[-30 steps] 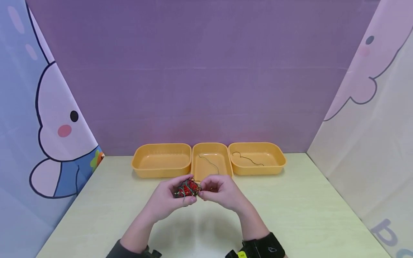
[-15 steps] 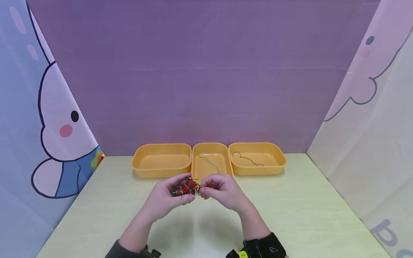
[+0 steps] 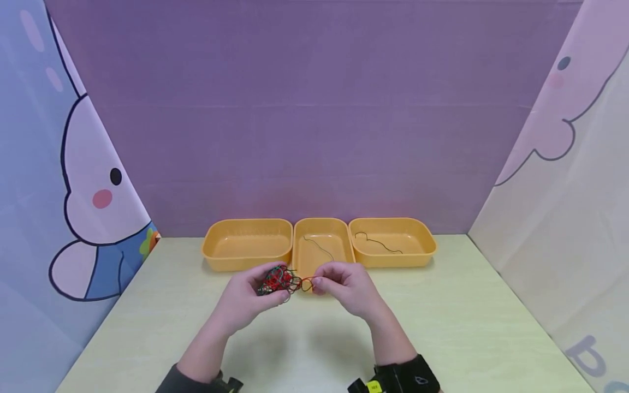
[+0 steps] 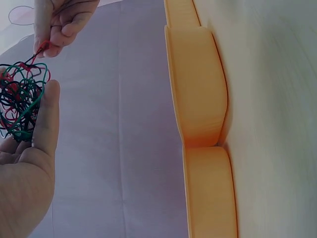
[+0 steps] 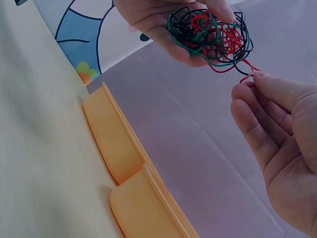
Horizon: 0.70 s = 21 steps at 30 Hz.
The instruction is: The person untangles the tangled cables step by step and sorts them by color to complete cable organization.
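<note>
A tangled bundle of thin red, green and black wires (image 3: 279,279) lies in my left hand (image 3: 243,303), held between the thumb and the fingers above the table. Close by on the right, my right hand (image 3: 350,289) pinches a red strand with a black one beside it, drawn out from the bundle's edge. In the right wrist view, the red wire (image 5: 251,67) runs from the tangle to the thumb and fingertip. The left wrist view shows the bundle (image 4: 22,101) against the left palm and thumb, partly cut off by the frame edge.
Three yellow trays stand side by side at the table's back: the left tray (image 3: 247,261), the middle tray (image 3: 301,262) with one thin wire (image 3: 319,247), and the right tray (image 3: 393,261) with one dark wire (image 3: 378,242). A purple backdrop (image 3: 314,109) rises behind them.
My left hand and the bundle have moved slightly left, my right hand slightly right. The gap between them has widened, and a red strand now stretches across it.
</note>
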Motion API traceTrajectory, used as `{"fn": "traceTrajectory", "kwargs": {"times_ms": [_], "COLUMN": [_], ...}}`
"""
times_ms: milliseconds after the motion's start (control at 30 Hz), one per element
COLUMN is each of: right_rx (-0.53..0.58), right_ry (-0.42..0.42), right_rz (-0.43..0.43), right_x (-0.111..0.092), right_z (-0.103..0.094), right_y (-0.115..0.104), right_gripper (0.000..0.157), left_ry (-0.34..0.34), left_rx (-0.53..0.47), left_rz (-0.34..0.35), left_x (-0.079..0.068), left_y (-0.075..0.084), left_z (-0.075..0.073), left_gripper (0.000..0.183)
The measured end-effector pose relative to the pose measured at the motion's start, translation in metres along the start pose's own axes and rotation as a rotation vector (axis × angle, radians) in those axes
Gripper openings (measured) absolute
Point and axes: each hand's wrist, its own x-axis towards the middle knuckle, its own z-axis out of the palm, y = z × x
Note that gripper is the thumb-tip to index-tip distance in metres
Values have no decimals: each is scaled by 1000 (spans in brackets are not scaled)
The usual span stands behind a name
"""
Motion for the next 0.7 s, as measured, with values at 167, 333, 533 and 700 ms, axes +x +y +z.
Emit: {"fn": "traceTrajectory", "kwargs": {"times_ms": [167, 333, 533, 700], "right_rx": [-8, -17, 87, 126], "right_ry": [18, 83, 215, 227], "right_rz": [26, 68, 70, 53], "right_x": [0, -1, -7, -8], "right_z": [-5, -13, -32, -45], "right_y": [15, 10, -5, 9], "right_gripper": [5, 4, 4, 5], "left_ry": [6, 42, 133, 122], "left_rx": [-8, 17, 15, -12], "left_rz": [24, -3, -35, -41], "left_x": [1, 1, -1, -2], "left_y": [0, 1, -2, -1], "left_z": [-2, -9, -27, -31], "left_gripper": [49, 49, 51, 52]}}
